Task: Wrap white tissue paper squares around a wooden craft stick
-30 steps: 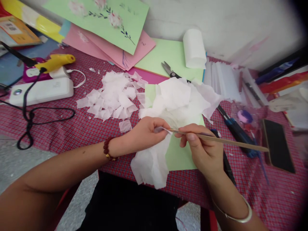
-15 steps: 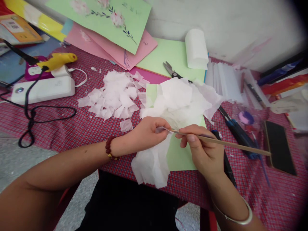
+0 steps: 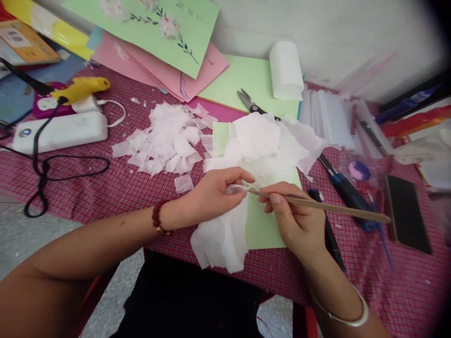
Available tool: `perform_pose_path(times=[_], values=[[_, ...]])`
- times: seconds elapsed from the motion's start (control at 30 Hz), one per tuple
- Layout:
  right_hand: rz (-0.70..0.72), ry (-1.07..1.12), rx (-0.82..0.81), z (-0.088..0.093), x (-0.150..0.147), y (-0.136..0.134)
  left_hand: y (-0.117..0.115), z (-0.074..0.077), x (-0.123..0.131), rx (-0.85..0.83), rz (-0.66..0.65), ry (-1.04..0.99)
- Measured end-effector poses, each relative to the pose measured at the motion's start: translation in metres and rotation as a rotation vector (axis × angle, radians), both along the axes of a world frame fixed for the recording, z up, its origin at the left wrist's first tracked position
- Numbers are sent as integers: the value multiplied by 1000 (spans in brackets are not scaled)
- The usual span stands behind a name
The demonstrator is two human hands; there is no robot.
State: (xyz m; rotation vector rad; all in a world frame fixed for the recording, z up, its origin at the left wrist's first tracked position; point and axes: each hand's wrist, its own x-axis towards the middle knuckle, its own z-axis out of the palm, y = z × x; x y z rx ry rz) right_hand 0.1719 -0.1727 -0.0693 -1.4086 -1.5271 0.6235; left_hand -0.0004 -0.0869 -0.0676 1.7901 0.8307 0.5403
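My left hand (image 3: 211,192) holds a small piece of tissue paper (image 3: 233,188) between thumb and fingers, its index finger lifted a little. My right hand (image 3: 299,218) is closed round a thin, flat wooden stick (image 3: 341,208). The stick's narrow tip reaches the tissue piece; whether they touch is hard to make out. Below both hands, crumpled white tissue sheets (image 3: 260,141) lie over a light green sheet (image 3: 264,225). To the left, a heap of small cut tissue squares (image 3: 169,141) spreads on the checked cloth, with one loose square (image 3: 183,183) nearer me.
Scissors (image 3: 252,103) and a tissue pack (image 3: 286,70) rest behind the sheets. A green card with flowers (image 3: 169,42) lies on pink cards at the back. A yellow glue gun (image 3: 84,89) and white power bank (image 3: 63,131) are left; a phone (image 3: 408,213) lies right.
My left index finger has lifted away from the thumb, showing more of the tissue piece. The stick's far end has risen slightly. The whole view has shifted a little.
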Motion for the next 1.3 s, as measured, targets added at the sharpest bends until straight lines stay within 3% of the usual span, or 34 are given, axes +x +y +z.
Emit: perform_pose_path(times=[0.17,0.33,0.53,0.9,1.1,1.3], values=[[-155,27,13,2,4,-1,1,2,-1,-4,30,-6],[-204,208,5,2,4,2,2,3,-1,-63,8,-30],[-151,340,48,0,3,2,4,7,-1,-125,-23,-13],[-34,290,-34,2,3,0,3,8,0,-81,0,1],[-77,360,18,0,3,1,5,7,-1,-67,-4,3],[-22,301,-35,2,1,1,4,5,-2,-46,-3,-2]])
